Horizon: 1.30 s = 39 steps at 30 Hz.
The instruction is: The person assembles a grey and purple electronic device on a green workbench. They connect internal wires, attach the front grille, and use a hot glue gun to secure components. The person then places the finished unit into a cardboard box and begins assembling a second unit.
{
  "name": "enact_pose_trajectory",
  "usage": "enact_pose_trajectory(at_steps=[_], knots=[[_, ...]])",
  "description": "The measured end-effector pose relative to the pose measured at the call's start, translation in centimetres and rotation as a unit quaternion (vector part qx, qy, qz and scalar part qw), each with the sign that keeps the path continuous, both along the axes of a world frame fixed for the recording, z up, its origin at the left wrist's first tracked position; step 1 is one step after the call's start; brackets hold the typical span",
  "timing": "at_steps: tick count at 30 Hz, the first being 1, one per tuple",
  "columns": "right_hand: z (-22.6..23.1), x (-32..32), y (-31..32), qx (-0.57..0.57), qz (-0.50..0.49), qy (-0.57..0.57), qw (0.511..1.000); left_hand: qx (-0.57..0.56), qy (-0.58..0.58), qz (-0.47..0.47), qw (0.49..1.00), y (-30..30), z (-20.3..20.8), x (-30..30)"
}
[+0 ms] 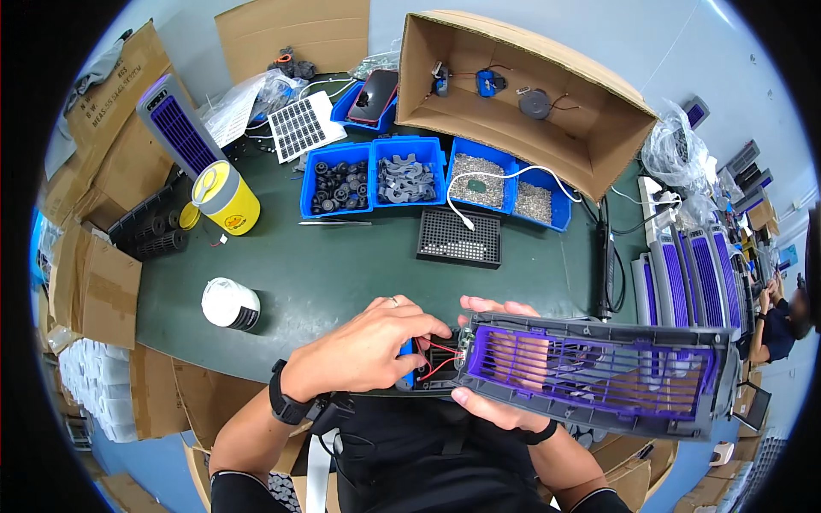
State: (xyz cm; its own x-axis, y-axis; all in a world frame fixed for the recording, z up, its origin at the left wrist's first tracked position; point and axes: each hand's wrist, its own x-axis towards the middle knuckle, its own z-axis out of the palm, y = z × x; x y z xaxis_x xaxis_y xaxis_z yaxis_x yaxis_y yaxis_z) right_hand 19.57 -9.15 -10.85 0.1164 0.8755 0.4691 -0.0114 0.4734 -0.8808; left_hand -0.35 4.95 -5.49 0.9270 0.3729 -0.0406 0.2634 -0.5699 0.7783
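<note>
A long grey fan housing (590, 419) with a purple grille (590, 368) lies tilted over the table's front edge. My right hand (505, 409) grips it from beneath; some fingers show through the slats. At its left end, red wires (442, 347) run from the housing into an open dark base part (438, 376). My left hand (363, 352) is closed around a blue part (406, 368) at that base, thumb and index finger on it. The blue part is mostly covered by the hand, so its kind cannot be made out.
Blue bins (337, 210) hold black wheels, grey clips and small screws. Near them stand a black perforated tray (459, 238), a yellow canister (226, 198) and a white jar (231, 303). A cardboard box (547, 128) with motors stands behind; finished-looking purple-grilled fans (703, 272) line the right.
</note>
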Motion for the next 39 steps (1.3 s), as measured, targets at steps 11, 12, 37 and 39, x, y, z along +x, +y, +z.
enact_pose_trajectory(at_steps=[11,12,37,39], knots=[[-0.2,0.1,-0.2,-0.076,0.013,0.071,0.994,-0.038,-0.177,0.125,0.975,-0.8,-3.1,-0.9],[-0.2,0.3,0.0,-0.08,0.014,0.082,0.993,-0.047,-0.189,0.131,0.972,-0.9,-3.3,-0.9],[0.6,1.0,0.2,-0.143,0.053,0.176,0.973,-0.324,-0.189,0.261,0.889,-1.1,-2.3,1.7],[0.4,1.0,0.1,-0.133,0.055,0.181,0.973,-0.292,-0.178,0.259,0.903,-1.3,-1.9,1.8]])
